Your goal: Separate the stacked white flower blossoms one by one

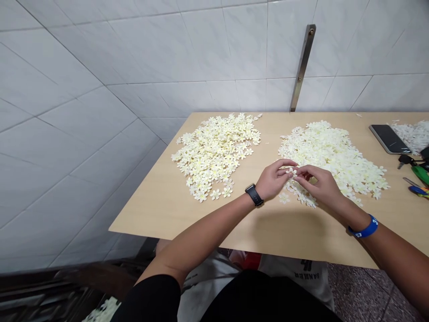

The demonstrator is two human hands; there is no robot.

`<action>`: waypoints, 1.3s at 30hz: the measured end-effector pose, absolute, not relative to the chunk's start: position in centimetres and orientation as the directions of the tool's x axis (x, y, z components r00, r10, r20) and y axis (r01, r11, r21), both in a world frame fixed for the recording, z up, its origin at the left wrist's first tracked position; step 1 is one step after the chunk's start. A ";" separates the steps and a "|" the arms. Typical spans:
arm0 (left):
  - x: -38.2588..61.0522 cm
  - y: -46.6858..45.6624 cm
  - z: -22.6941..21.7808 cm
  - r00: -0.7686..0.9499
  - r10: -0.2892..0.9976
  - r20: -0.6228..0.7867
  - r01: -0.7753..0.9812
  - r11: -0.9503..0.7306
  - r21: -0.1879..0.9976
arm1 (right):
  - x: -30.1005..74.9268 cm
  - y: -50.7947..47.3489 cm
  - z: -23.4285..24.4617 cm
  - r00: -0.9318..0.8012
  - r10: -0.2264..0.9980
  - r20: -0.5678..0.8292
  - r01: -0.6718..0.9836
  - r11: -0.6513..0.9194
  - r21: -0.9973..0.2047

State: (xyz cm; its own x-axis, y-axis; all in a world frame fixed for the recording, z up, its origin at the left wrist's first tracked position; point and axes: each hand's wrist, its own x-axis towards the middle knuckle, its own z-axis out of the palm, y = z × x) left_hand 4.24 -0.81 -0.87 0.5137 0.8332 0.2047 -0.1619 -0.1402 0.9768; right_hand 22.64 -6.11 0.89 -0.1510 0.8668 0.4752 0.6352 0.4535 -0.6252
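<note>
Tabletop (161, 197) — flower (292, 171) at left hand's (273, 181) fingertips

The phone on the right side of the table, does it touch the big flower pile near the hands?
Apart. The head view shows a strip of bare table between the phone and the flower pile.

Matt wooden table (187, 210), glossy tiled wall (100, 67), seemingly fabric flowers (217, 147).

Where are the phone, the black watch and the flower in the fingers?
phone (389, 138), head view, middle of its dark screen.
black watch (254, 195), head view, its face on the wrist.
flower (292, 171), head view, its pale petals.
</note>
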 end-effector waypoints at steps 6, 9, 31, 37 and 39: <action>4.1 -1.1 -1.0 0.544 0.771 0.331 -0.145 -0.302 0.942 | 22.8 -5.9 0.9 -0.163 0.868 0.470 0.645 0.454 -0.615; 3.9 -1.1 -1.0 0.471 0.823 0.317 0.031 -0.375 0.926 | 22.9 -6.0 1.2 -0.190 0.849 0.493 0.645 0.487 -0.589; 3.3 -1.0 -0.4 0.477 0.834 0.279 0.120 -0.377 0.919 | 22.9 -5.9 0.5 -0.063 0.917 0.393 0.536 0.363 -0.762; 3.2 -1.0 -0.1 0.496 0.810 0.314 0.169 -0.445 0.879 | 22.6 -6.1 0.8 -0.064 0.943 0.325 0.447 0.318 -0.836; 3.2 -1.0 -0.1 0.500 0.799 0.335 0.178 -0.473 0.863 | 22.6 -6.2 0.9 -0.074 0.961 0.267 0.375 0.275 -0.885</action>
